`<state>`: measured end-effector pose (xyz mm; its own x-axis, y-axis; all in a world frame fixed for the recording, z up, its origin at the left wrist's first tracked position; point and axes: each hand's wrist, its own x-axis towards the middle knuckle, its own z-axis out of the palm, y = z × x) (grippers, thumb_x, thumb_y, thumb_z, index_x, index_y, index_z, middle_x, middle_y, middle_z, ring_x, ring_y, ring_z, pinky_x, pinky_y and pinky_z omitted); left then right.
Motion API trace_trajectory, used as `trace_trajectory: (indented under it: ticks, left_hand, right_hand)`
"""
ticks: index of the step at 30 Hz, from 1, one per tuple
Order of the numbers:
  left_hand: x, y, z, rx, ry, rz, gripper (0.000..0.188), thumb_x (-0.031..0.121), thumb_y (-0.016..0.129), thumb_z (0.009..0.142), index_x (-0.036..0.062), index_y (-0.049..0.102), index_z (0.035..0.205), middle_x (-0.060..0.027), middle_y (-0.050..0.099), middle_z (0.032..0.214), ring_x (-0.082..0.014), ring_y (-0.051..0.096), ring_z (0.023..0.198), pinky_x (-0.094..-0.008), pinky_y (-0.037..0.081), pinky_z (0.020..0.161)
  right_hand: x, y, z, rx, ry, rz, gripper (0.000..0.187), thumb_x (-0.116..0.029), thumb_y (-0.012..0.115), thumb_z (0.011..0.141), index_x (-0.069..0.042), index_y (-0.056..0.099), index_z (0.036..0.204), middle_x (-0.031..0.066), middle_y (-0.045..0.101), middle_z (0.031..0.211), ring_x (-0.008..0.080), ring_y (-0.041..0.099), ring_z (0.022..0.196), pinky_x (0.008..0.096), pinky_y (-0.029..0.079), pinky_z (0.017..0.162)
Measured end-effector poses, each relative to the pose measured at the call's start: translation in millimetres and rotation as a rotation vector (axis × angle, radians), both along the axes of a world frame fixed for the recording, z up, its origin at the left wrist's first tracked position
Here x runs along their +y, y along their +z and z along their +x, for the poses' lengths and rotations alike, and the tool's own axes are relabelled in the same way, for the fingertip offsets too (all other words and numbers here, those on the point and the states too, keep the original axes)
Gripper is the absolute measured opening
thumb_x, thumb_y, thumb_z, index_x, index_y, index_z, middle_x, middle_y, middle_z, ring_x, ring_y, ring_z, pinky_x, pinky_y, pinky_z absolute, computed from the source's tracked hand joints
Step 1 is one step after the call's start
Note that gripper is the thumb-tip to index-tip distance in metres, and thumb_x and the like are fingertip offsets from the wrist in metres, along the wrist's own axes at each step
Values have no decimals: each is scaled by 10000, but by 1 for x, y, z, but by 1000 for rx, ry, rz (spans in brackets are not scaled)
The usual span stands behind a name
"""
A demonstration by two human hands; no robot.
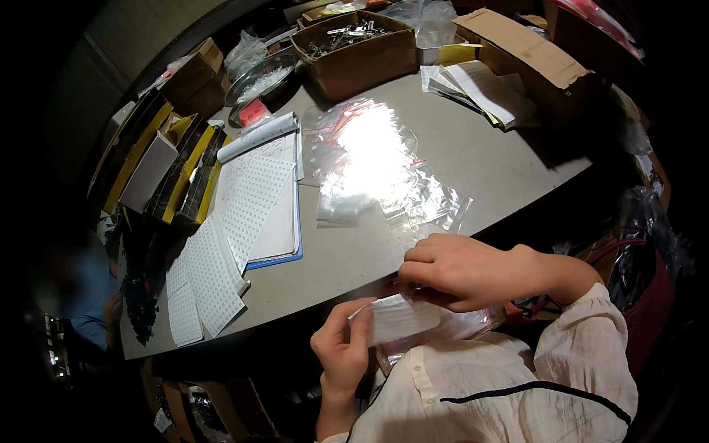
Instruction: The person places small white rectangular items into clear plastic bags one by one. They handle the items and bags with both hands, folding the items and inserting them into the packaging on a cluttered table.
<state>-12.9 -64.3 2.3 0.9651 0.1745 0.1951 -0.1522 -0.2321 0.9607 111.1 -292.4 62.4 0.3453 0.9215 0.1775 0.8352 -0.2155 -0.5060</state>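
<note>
Nearest the person, just off the near edge of the table, both hands are closed on one small white packet, a flat strip of white pieces in a clear wrap. The left hand comes up from below and pinches the packet's left end, thumb on the front and fingers behind. The right hand reaches across from the right and curls over the top right edge, fingertips pressed down on it. The packet lies between the two hands, its long axis running left to right and tilted a little up toward the right. The right hand covers more of it; the left holds only the end. Under the right wrist a crumpled clear bag sits against the white sleeve.

Farther out on the grey table, straight ahead of the hands, lies a loose heap of clear plastic bags with red seal strips, glaring under the light. To their left is a blue-edged clipboard with paper on it, and white label sheets dotted with small stickers spill from it toward the near left edge. Left again stand black and yellow boxes on edge.

At the far side sits an open cardboard box holding small metal parts, a metal bowl of white bits to its left, and stacked papers to the right. Another person's blue sleeve shows at the far left.
</note>
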Motion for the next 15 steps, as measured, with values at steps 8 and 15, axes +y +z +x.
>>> trace_trajectory:
  ticks: [8, 15]
  left_hand:
    - [-3, -5, -1, 5, -9, 5, 138, 39, 660, 987, -67, 702, 1065, -66, 727, 942, -87, 639, 844, -219, 501, 769]
    - [-4, -4, 3, 132, 68, -120, 127, 25, 653, 965, -46, 729, 1037, -82, 748, 892, -106, 662, 816, -256, 536, 756]
  right_hand:
    - [6, -22, -6, -39, -42, 27, 246, -92, 708, 829, -40, 603, 1046, 117, 588, 951, 311, 591, 909, 416, 482, 803]
    - [6, -23, -3, -112, -26, 55, 374, -67, 766, 670, -46, 570, 988, 114, 581, 980, 326, 596, 958, 434, 501, 819]
